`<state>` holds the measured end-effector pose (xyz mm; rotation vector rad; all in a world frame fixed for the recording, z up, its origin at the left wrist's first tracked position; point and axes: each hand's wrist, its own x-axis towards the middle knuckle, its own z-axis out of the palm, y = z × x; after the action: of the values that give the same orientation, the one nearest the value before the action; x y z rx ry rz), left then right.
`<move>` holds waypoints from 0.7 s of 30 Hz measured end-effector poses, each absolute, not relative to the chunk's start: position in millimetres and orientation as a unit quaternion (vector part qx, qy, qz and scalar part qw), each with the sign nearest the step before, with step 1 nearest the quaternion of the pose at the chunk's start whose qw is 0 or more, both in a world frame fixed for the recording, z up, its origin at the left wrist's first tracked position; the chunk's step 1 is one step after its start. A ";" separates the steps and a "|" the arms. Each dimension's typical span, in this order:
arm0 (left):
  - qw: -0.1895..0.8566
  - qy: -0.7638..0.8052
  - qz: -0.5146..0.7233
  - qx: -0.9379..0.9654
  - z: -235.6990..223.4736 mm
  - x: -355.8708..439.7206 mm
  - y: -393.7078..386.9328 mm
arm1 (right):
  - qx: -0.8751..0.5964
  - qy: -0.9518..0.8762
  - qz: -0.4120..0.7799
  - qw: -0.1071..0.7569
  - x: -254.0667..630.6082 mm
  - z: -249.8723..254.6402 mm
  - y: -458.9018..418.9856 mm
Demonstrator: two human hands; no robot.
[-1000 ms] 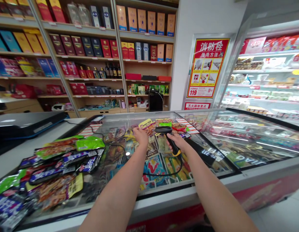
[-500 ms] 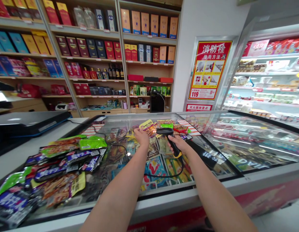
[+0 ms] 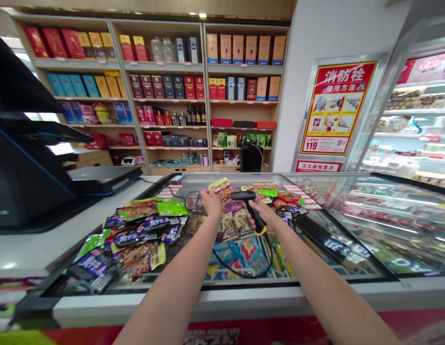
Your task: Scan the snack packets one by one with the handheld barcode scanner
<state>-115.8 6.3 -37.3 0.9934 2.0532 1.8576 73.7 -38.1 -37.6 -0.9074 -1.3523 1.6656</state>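
Note:
My right hand (image 3: 266, 214) is wrapped round the handle of a black barcode scanner (image 3: 245, 200) with a yellow band, its cable (image 3: 244, 273) looping back over the glass. My left hand (image 3: 211, 202) pinches a yellow-and-brown snack packet (image 3: 220, 186) and holds it up just left of the scanner's head. Both hands hover above the glass lid of a chest freezer (image 3: 351, 268). A small heap of snack packets (image 3: 279, 199) lies beyond the scanner on the right.
A big pile of snack packets (image 3: 132, 235) covers the freezer's left part. A black till screen (image 3: 24, 158) stands on the white counter (image 3: 35, 249) at left. Shelves of boxed goods (image 3: 193, 86) fill the back wall; an open cooler (image 3: 419, 124) stands at right.
The view has swung left, bringing the till screen into sight. Both hands keep their hold on packet and scanner, close together over the glass.

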 end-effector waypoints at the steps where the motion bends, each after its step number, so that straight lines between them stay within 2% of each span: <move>1: 0.089 0.699 0.626 0.335 -32.6 -128.6 0.9 | -0.349 -0.536 0.665 0.387 61.3 -34.3 -38.8; 13: -0.042 0.786 0.535 0.307 -3.1 -284.3 -81.5 | -0.287 -0.571 0.709 0.300 -79.3 -27.8 -63.3; 21: -0.056 0.820 0.478 0.310 -2.5 -311.9 -106.1 | -0.267 -0.583 0.720 0.266 -115.0 -27.0 -74.5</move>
<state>-311.9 -106.1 -2.5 1.0091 2.6716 1.5583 -115.0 -74.5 -27.0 -0.7223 -1.5740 1.9442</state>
